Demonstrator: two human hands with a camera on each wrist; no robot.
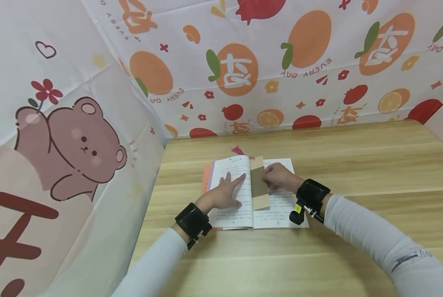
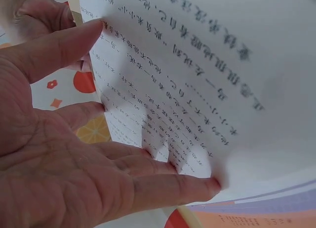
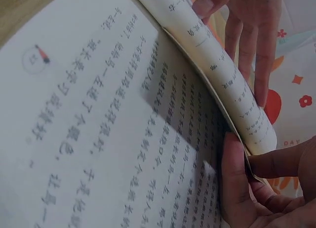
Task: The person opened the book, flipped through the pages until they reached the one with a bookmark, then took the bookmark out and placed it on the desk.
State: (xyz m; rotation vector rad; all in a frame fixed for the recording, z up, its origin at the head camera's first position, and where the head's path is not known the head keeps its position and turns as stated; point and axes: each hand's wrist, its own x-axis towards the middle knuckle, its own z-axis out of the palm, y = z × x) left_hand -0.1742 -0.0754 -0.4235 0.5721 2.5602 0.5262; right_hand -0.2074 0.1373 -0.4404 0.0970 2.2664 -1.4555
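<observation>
An open book (image 1: 279, 216) with printed pages lies on the table. Along its middle is a bookmark (image 1: 258, 177), a tan card with a darker band and a pink tassel (image 1: 237, 150) beyond the book's top edge. My right hand (image 1: 281, 176) pinches the card's right edge between thumb and fingers; the right wrist view shows the card (image 3: 217, 90) nearly edge-on, tilted up from the page. My left hand (image 1: 224, 194) rests on the left page with fingers spread, and in the left wrist view its fingertips (image 2: 210, 187) touch the paper.
The wooden table (image 1: 355, 165) extends around the book on all sides. A fruit-print cloth (image 1: 269, 90) hangs behind it, and a bear-print cloth (image 1: 84, 140) hangs at the left. An orange and purple cover edge (image 1: 207, 177) shows under the left page.
</observation>
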